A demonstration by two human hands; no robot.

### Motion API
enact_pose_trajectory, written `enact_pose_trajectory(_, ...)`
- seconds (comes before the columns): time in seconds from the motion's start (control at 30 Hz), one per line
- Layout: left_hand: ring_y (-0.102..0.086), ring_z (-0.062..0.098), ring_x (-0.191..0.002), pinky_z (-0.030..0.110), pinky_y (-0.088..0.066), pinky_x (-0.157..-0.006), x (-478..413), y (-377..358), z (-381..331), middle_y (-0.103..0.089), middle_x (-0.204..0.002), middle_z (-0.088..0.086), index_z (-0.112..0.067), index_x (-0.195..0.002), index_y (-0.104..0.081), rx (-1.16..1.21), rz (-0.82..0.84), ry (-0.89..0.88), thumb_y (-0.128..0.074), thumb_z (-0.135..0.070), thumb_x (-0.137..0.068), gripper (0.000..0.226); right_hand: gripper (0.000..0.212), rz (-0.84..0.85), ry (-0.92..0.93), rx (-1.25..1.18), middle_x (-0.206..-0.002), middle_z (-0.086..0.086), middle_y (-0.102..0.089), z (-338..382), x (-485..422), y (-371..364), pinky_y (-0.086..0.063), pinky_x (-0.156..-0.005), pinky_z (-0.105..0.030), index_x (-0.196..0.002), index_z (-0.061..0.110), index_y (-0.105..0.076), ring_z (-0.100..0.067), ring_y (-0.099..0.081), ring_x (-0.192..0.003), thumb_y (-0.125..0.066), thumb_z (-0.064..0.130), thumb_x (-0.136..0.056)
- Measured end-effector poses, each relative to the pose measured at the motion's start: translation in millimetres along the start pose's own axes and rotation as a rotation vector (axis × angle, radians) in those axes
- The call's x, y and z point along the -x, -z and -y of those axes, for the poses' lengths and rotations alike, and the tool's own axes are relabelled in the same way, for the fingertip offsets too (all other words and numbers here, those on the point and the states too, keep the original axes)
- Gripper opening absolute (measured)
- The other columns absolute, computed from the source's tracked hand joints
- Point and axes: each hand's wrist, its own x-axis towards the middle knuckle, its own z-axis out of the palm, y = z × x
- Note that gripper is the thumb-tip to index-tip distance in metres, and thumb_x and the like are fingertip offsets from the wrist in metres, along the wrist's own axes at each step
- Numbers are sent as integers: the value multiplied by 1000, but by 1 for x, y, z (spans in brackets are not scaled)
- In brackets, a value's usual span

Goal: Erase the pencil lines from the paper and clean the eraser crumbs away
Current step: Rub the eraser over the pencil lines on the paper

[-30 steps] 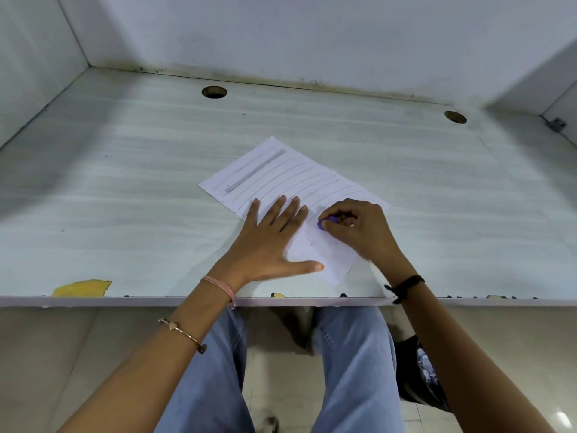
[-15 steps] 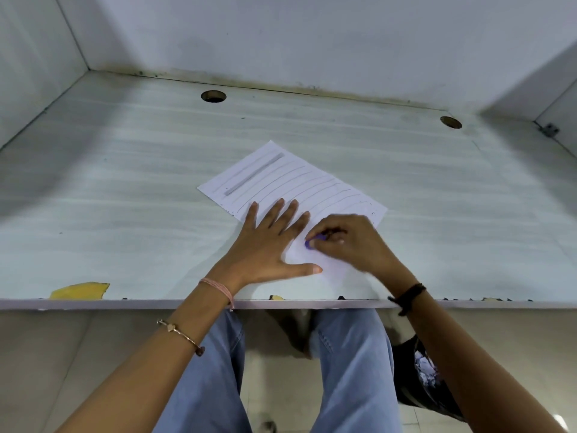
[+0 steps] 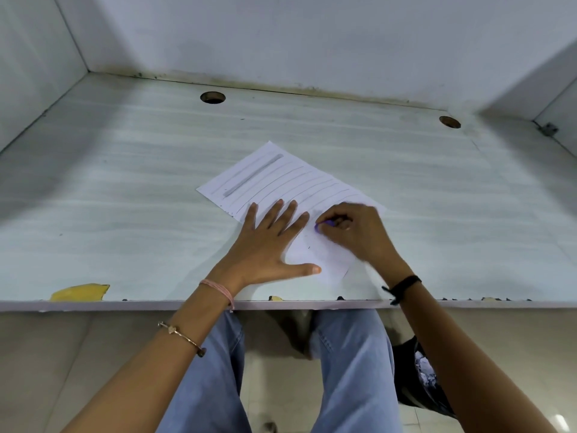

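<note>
A white sheet of paper (image 3: 274, 179) lies slanted on the pale desk (image 3: 125, 182), with several pencil lines across it and one thick grey stroke near its far corner. My left hand (image 3: 268, 245) lies flat on the sheet's near half, fingers spread, pinning it down. My right hand (image 3: 352, 229) is closed on a small purple eraser (image 3: 321, 225), whose tip presses on the paper just right of my left fingertips. The near part of the sheet looks blank. A tiny dark speck (image 3: 309, 247) lies on the paper between my hands.
Two round cable holes (image 3: 212, 97) (image 3: 449, 122) sit near the desk's back edge. White walls enclose the desk at the back and on both sides. A yellow chipped patch (image 3: 79, 292) marks the front edge at the left. My legs and a dark bag (image 3: 418, 376) are below.
My right hand rubbed the eraser back and forth: it slid toward me and leftward, then away again. My left hand stayed flat on the paper.
</note>
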Motion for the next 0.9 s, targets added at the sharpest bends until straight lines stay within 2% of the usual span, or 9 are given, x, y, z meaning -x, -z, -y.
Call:
enact_pose_trajectory(0.1, 28, 13, -146, 54, 15, -117, 0, 0, 0, 26, -160, -6, -34, -154, 15, -4, 0, -4, -18, -92, -72, 105, 9, 200, 57, 8, -79, 2, -70, 11, 19, -13, -44, -66, -10, -82, 12, -75, -3, -61, -68, -76, 6, -76)
enact_pose_trajectory(0.23, 29, 13, -145, 54, 15, -117, 0, 0, 2, 27, -160, -6, -33, -154, 16, -12, 5, -3, -21, -93, -75, 105, 7, -69, -26, -20, -81, -1, -72, -9, -4, 5, -43, -67, -12, -81, 10, -75, 0, -60, -66, -75, 6, -76)
enact_pose_trajectory(0.27, 29, 13, -145, 54, 15, -117, 0, -1, 1, 27, -160, -6, -34, -154, 16, -15, -1, -3, -19, -93, -74, 105, 7, -89, -29, -19, -80, -1, -71, -9, -5, 3, -43, -67, -13, -81, 10, -75, -1, -60, -66, -74, 5, -76)
enact_pose_trajectory(0.4, 27, 14, -146, 55, 13, -117, 0, 1, 0, 25, -161, -6, -34, -154, 14, -9, 6, -4, -13, -93, -69, 107, 9, 153, 64, -15, -78, 2, -70, 12, 21, -22, -45, -66, -13, -80, 12, -74, -5, -61, -68, -75, 5, -75)
enact_pose_trajectory(0.43, 27, 14, -146, 54, 14, -117, 0, 1, 0, 25, -160, -6, -34, -154, 14, -10, 6, -4, -15, -92, -70, 106, 9, 162, 66, -25, -79, 1, -70, 10, 20, -19, -45, -66, -13, -81, 12, -74, -5, -61, -69, -75, 5, -75)
enact_pose_trajectory(0.57, 30, 13, -145, 54, 15, -117, 0, 1, 1, 28, -160, -7, -34, -153, 17, -10, 18, -4, -18, -91, -73, 105, 6, -96, -52, -77, -85, -4, -72, -15, -5, 6, -44, -67, -13, -82, 8, -73, -5, -60, -69, -73, 5, -78)
enact_pose_trajectory(0.67, 30, 13, -145, 54, 14, -117, 0, 2, 0, 29, -159, -7, -33, -153, 17, -14, 25, 3, -16, -89, -74, 103, 5, -130, -72, -39, -87, -5, -71, -23, -8, 5, -46, -67, -12, -83, 9, -72, -9, -59, -71, -71, 6, -79)
enact_pose_trajectory(0.77, 26, 15, -146, 53, 14, -118, 0, 3, -4, 25, -160, -6, -33, -154, 13, -11, 13, 24, -13, -81, -81, 91, 7, -151, -88, -86, -90, -3, -70, -25, 0, 2, -48, -70, -13, -86, 10, -71, -10, -62, -76, -68, 6, -82)
enact_pose_trajectory(0.9, 12, 17, -151, 55, 7, -119, 3, -1, -14, 6, -165, -5, -33, -156, -5, 29, -81, 73, 5, -74, -84, 84, 9, -275, -142, -209, -92, 1, -70, -28, 6, 2, -49, -74, -13, -89, 11, -71, -6, -64, -82, -66, 5, -84)
